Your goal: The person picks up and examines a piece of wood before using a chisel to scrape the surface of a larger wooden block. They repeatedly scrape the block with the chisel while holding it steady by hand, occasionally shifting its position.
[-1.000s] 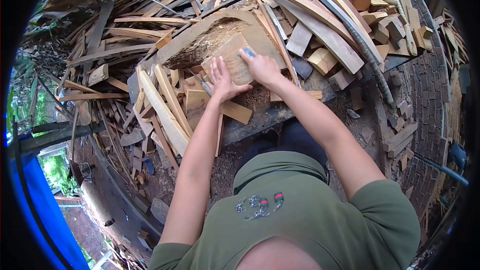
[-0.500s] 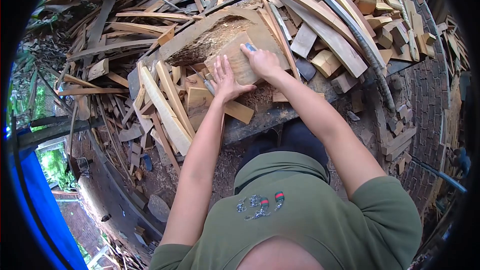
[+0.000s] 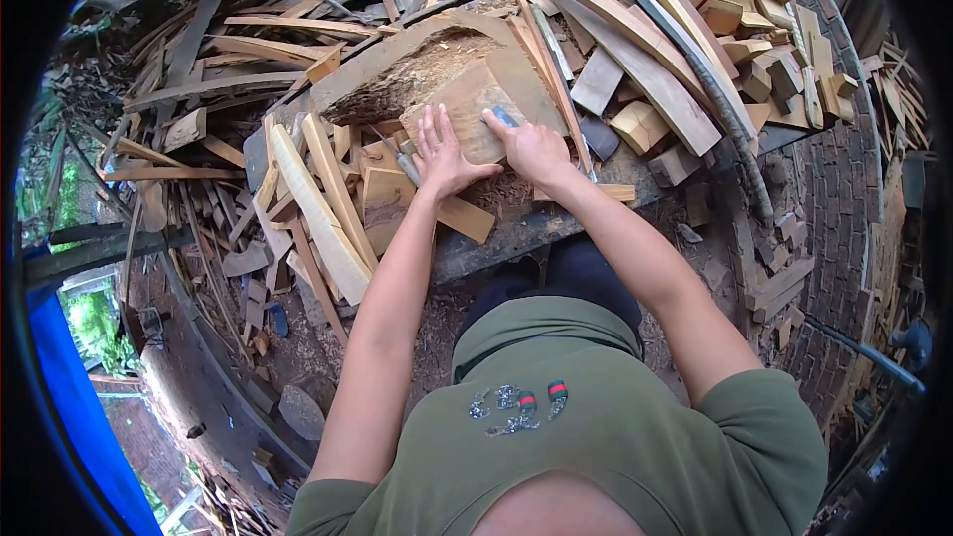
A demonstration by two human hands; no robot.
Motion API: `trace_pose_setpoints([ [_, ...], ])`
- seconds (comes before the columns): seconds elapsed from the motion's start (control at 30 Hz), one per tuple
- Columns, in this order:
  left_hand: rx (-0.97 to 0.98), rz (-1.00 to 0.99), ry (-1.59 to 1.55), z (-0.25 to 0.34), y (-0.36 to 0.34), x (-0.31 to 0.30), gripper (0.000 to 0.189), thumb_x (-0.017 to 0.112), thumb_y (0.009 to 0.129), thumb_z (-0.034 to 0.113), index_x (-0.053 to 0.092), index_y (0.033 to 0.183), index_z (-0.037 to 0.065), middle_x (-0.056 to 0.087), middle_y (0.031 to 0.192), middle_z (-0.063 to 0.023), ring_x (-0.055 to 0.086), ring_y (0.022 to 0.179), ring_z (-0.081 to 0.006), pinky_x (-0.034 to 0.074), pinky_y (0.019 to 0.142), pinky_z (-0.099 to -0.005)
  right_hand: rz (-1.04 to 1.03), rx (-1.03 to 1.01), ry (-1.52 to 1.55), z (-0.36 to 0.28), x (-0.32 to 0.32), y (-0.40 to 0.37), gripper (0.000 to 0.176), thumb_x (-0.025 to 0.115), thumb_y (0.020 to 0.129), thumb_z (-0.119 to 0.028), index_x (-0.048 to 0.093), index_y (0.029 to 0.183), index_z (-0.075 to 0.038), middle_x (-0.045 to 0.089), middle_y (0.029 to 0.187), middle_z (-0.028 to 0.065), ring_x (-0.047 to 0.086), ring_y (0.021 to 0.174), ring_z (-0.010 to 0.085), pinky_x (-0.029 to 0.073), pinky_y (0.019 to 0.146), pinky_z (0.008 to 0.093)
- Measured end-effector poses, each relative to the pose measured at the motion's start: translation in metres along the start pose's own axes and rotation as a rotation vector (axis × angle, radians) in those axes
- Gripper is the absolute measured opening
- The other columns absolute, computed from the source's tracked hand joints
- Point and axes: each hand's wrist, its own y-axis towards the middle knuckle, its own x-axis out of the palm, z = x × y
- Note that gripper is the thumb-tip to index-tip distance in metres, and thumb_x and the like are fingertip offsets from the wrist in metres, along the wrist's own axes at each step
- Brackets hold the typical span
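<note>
A flat, squarish wooden board lies on a larger slab of wood on the workbench. My left hand rests on the board's near left part with its fingers spread. Closed around a small blue-grey thing, my right hand sits at the board's right side; most of what it holds is hidden, and I cannot tell its kind. Just left of my left hand, a grey tool-like piece pokes out among offcuts. A short wooden strip lies below my left wrist.
Long curved offcuts lean at the bench's left side. Planks and chunky wood blocks pile up on the right. Thin scrap strips cover the far left. A brick surface runs along the right.
My right hand has slid a short way towards my body along the board's right side, with the blue-grey thing still in it. My left hand stays on the board. The view has shifted slightly.
</note>
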Motion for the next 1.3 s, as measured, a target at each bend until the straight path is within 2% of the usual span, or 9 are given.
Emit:
trace_pose_setpoints([
  [0.17,-0.015,-0.016,-0.003,-0.001,-0.002,-0.001,0.149,0.087,0.043,0.059,-0.004,0.151,0.012,-0.006,0.158,-0.0118,-0.002,0.145,-0.0358,0.017,0.111,-0.0619,-0.033,0.012,-0.026,-0.005,-0.009,-0.032,0.061,0.047,0.086,-0.011,0.040,0.142,-0.034,0.066,0.080,0.0232,0.066,0.067,0.0398,0.054,0.061,0.0478],
  [0.23,0.000,-0.001,-0.008,-0.003,-0.002,0.002,0.150,0.087,0.043,0.059,-0.005,0.151,0.013,-0.006,0.158,-0.0119,-0.001,0.145,-0.0359,0.018,0.111,-0.0616,-0.063,0.005,-0.104,-0.011,-0.019,-0.048,0.054,0.052,0.085,-0.014,0.047,0.137,-0.030,0.067,0.078,0.0173,0.068,0.067,0.0325,0.055,0.057,0.0441],
  [0.53,-0.028,-0.020,0.016,-0.006,0.001,0.003,0.149,0.087,0.043,0.059,-0.005,0.151,0.015,-0.004,0.158,-0.0110,-0.001,0.146,-0.0336,0.018,0.111,-0.0603,0.056,-0.005,-0.002,-0.014,0.004,0.010,0.054,0.045,0.089,-0.012,0.043,0.140,-0.031,0.067,0.084,0.0220,0.068,0.074,0.0365,0.054,0.066,0.0468],
  [0.77,-0.007,-0.006,-0.007,-0.004,-0.001,0.003,0.150,0.087,0.044,0.059,-0.007,0.151,0.015,-0.006,0.158,-0.0110,-0.003,0.145,-0.0341,0.017,0.111,-0.0611,-0.110,0.022,-0.078,-0.018,-0.019,-0.023,0.053,0.051,0.088,-0.015,0.045,0.139,-0.030,0.067,0.079,0.0173,0.068,0.073,0.0327,0.056,0.063,0.0417],
  [0.9,-0.025,-0.026,0.037,-0.007,0.000,0.002,0.150,0.087,0.044,0.060,-0.007,0.151,0.012,-0.006,0.158,-0.0126,-0.002,0.146,-0.0333,0.018,0.112,-0.0585,0.044,-0.027,-0.037,-0.019,-0.001,0.023,0.051,0.049,0.088,-0.013,0.046,0.137,-0.030,0.068,0.080,0.0157,0.069,0.074,0.0313,0.055,0.064,0.0434],
  [1.0,0.064,0.111,-0.016,-0.007,-0.006,0.013,0.151,0.085,0.045,0.063,-0.007,0.150,0.007,-0.006,0.158,-0.0143,0.000,0.146,-0.0325,0.017,0.114,-0.0543,0.049,-0.007,-0.039,-0.012,-0.003,0.015,0.051,0.047,0.089,-0.012,0.046,0.137,-0.031,0.068,0.082,0.0161,0.069,0.077,0.0316,0.054,0.065,0.0449],
  [1.07,-0.070,0.180,-0.169,-0.009,-0.018,0.020,0.152,0.082,0.046,0.066,-0.009,0.149,0.002,-0.006,0.158,-0.0160,0.000,0.146,-0.0314,0.013,0.116,-0.0508,0.029,-0.002,-0.011,-0.012,-0.010,0.000,0.051,0.046,0.089,-0.013,0.046,0.137,-0.031,0.069,0.083,0.0167,0.069,0.078,0.0321,0.054,0.066,0.0455],
  [1.17,-0.043,0.091,-0.154,-0.009,-0.016,0.015,0.152,0.080,0.048,0.070,-0.010,0.149,0.001,-0.004,0.158,-0.0159,-0.001,0.146,-0.0309,0.010,0.116,-0.0508,-0.097,0.005,-0.022,-0.007,-0.020,-0.023,0.050,0.045,0.090,-0.013,0.045,0.137,-0.032,0.069,0.085,0.0176,0.069,0.080,0.0327,0.054,0.066,0.0451],
  [1.3,-0.063,0.069,-0.277,-0.014,-0.009,0.017,0.137,0.074,0.062,0.068,-0.009,0.150,0.004,0.000,0.158,-0.0157,-0.003,0.146,-0.0309,0.009,0.114,-0.0545,-0.078,0.040,0.001,-0.006,-0.011,-0.003,0.051,0.045,0.091,-0.014,0.044,0.138,-0.032,0.069,0.084,0.0169,0.069,0.079,0.0339,0.055,0.067,0.0455],
])
